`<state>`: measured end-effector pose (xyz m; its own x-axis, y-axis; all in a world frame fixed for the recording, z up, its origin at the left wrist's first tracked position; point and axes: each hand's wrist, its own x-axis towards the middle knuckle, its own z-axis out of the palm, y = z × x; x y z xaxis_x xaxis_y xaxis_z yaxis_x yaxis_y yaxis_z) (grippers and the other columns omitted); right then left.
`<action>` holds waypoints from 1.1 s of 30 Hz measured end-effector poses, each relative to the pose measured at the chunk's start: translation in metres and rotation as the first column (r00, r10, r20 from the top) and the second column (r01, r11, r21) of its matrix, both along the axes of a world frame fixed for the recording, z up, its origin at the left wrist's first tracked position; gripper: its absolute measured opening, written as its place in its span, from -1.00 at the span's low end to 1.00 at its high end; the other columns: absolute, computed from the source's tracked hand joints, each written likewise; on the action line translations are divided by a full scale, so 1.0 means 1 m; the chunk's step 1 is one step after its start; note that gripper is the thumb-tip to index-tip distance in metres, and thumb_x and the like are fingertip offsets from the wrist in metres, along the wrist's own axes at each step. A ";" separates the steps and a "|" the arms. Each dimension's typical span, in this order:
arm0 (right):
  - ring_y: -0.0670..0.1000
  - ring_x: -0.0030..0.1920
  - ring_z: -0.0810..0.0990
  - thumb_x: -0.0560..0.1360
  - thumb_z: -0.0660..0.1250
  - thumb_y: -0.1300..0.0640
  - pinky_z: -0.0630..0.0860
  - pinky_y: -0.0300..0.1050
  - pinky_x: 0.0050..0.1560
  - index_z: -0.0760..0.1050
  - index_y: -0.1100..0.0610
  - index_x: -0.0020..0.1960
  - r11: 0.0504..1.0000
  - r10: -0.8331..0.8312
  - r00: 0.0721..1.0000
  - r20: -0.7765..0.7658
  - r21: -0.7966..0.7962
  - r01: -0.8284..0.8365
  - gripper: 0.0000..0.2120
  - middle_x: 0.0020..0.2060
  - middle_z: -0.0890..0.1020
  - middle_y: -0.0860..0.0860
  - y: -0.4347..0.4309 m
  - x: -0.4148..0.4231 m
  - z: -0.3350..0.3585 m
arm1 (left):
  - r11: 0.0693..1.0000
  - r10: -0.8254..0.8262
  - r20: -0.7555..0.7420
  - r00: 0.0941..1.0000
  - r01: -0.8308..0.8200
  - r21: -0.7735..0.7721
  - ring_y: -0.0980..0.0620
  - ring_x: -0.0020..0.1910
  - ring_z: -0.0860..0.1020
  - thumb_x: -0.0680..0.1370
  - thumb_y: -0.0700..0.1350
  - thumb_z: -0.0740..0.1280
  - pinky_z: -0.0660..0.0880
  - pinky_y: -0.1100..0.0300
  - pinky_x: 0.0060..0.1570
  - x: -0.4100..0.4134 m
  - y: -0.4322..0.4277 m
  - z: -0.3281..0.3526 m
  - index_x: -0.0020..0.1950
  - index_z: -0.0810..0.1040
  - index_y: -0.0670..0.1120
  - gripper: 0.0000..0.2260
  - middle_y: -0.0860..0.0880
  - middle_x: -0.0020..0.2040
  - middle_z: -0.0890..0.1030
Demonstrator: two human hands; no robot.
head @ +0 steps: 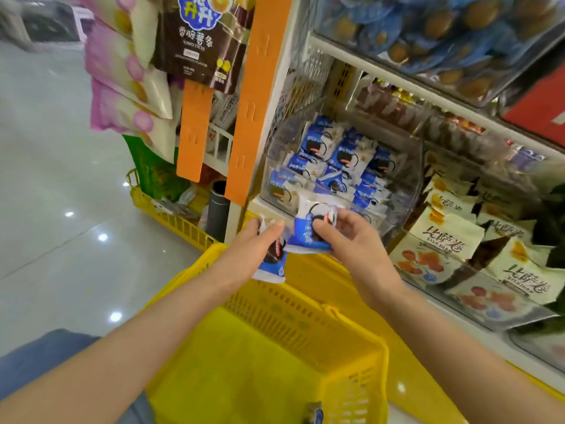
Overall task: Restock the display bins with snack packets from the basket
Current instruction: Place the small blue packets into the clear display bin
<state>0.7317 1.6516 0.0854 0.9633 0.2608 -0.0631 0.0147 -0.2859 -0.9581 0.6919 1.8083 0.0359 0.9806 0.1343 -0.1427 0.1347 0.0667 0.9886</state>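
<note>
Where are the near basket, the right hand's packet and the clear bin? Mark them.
near basket [275, 304], head view, far wall
right hand's packet [301, 241], head view, blue edge
clear bin [411, 179], head view, side wall

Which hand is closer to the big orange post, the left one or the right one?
Left. The left hand, holding a blue-and-white packet, is just below the bottom of the orange post. The right hand, holding another packet, is farther right, before the clear bin.

An orange upright post edges the shelving. Left of it hang a dark chip bag and pink-and-cream bags. A grey cylinder stands by the post's foot, with glossy pale floor farther left.
</note>
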 end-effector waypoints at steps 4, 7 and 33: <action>-0.03 0.10 0.59 0.49 0.36 0.03 0.55 -0.13 0.07 0.44 0.09 0.24 0.986 -0.116 0.960 0.254 -0.085 0.142 -0.64 0.10 0.59 0.01 0.004 0.058 0.033 | 0.988 0.155 0.047 0.987 -0.153 -0.032 0.25 -0.23 0.48 0.55 -0.19 0.28 0.39 0.55 -0.42 0.014 0.010 0.000 -0.03 0.40 0.02 -0.89 0.13 -0.15 0.48; -0.07 0.09 0.52 0.49 0.36 0.03 0.48 -0.15 0.14 0.42 0.17 0.28 0.939 -0.148 0.899 0.412 -0.226 0.259 -0.58 0.16 0.56 0.04 0.014 0.106 0.045 | 0.972 0.235 0.100 0.967 -0.237 0.001 0.14 -0.10 0.53 0.55 -0.15 0.29 0.47 0.42 -0.30 0.026 0.020 0.005 0.13 0.41 -0.07 -0.83 0.03 -0.01 0.54; -0.27 -0.10 0.46 0.59 0.19 0.09 0.35 -0.51 -0.14 0.44 0.10 0.11 0.875 0.127 0.737 0.663 -0.425 0.233 -0.86 -0.02 0.52 -0.04 0.071 0.150 0.032 | 0.981 0.175 0.129 0.976 -0.161 -0.113 0.15 0.09 0.54 0.50 -0.08 0.37 0.50 0.45 -0.20 0.051 0.042 0.021 0.13 0.51 0.04 -0.78 0.04 0.06 0.59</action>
